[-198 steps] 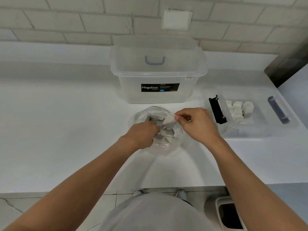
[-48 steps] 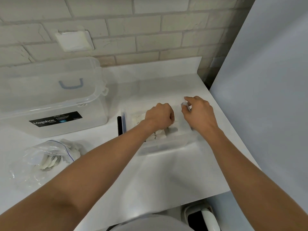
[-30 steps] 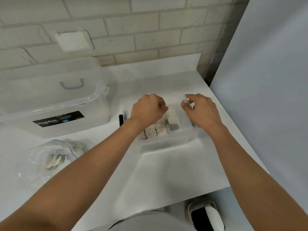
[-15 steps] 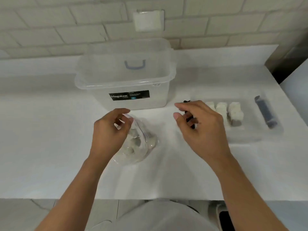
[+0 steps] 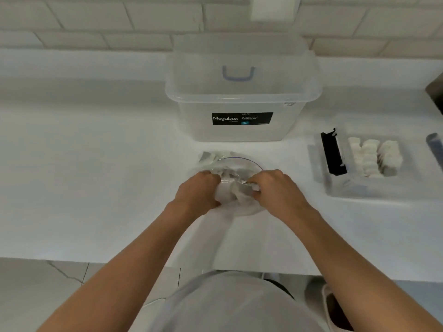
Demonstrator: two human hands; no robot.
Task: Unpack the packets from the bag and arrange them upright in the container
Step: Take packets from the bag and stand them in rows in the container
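A clear plastic zip bag (image 5: 236, 165) with small white packets lies on the white counter in front of me. My left hand (image 5: 197, 191) grips the bag's left side. My right hand (image 5: 275, 190) is closed on a white packet (image 5: 243, 194) at the bag's mouth. To the right stands a low clear container (image 5: 374, 191) with black clasps. Inside it, three rows of white packets (image 5: 374, 155) stand upright.
A large lidded clear storage box (image 5: 242, 92) labelled Megabox stands behind the bag against the brick wall. The counter's front edge runs just below my forearms, with tiled floor beneath. A dark object sits at the far right edge.
Both hands left the container and came back to the bag. The left hand now holds the bag and the right hand has closed on a packet in it.
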